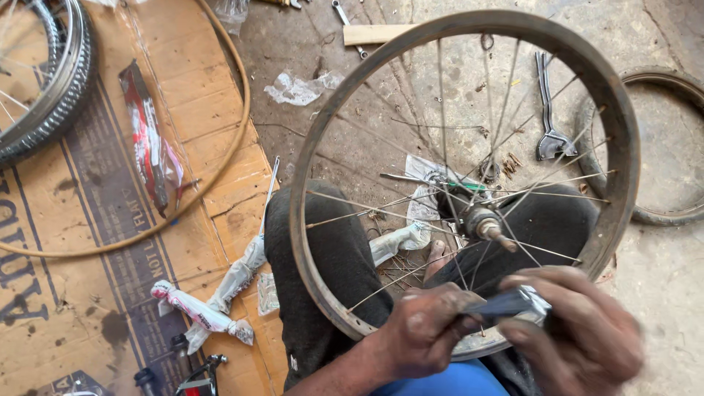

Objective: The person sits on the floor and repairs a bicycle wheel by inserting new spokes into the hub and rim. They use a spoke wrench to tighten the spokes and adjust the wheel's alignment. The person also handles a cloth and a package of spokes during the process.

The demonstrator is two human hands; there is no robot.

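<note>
A rusty spoked bicycle wheel rim [620, 139] stands on my lap, its hub [480, 220] and axle near the middle. At the rim's near edge my left hand [425, 330] grips the rim and pinches a dark flat tool [506, 304]. My right hand [587, 330] closes around the tool's shiny metal end beside the rim. Both hands are grimy and slightly blurred. My legs in dark trousers [323, 279] show through the spokes.
Flattened cardboard [88, 242] covers the ground at left, with a tyred wheel [51, 81], a thin bare hoop [238, 117] and wrapped packets [198, 312]. A metal wrench [548, 110], a wooden stick [370, 34] and an old tyre [678, 147] lie on the concrete.
</note>
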